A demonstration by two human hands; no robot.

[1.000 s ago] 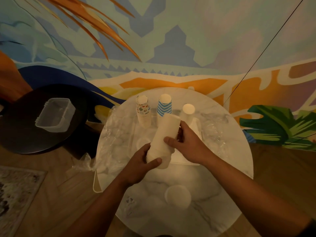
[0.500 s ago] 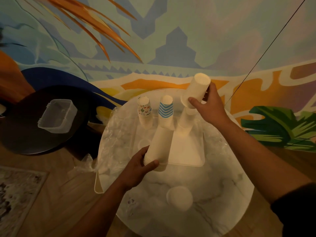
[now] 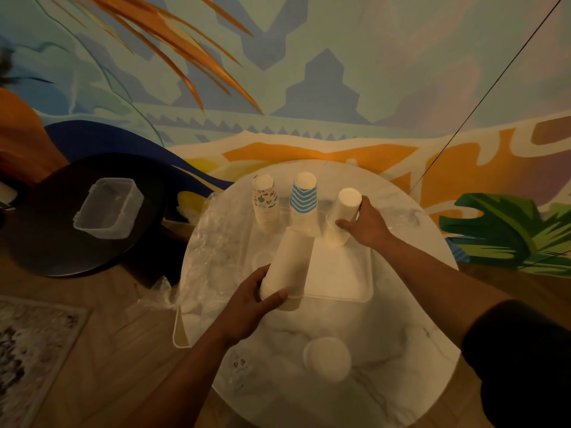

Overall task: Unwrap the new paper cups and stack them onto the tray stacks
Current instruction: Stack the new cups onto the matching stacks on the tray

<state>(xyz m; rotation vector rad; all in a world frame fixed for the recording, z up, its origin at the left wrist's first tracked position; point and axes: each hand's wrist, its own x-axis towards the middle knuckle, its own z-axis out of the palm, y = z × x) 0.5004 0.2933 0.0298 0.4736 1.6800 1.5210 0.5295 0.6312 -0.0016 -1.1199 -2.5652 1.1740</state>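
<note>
My right hand (image 3: pixel 366 225) grips the white stack (image 3: pixel 343 219) on the tray (image 3: pixel 340 273); my left hand (image 3: pixel 255 299) holds the spare cups (image 3: pixel 289 267), tilted, just left of it.

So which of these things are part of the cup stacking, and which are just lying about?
In use: left hand holding white cups; right hand on white stack; striped stack; patterned stack; tray.
Lying about: plastic tub, wrap, lone cup.

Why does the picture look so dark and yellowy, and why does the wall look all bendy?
Head view: the light is dim and warm, so the white cups in the left hand and under the right hand look yellowish. The marble table shows soft glare, not sharp shine. The wide lens curves the painted wall and stretches the edges. The rug at the corner looks blurry.
</note>
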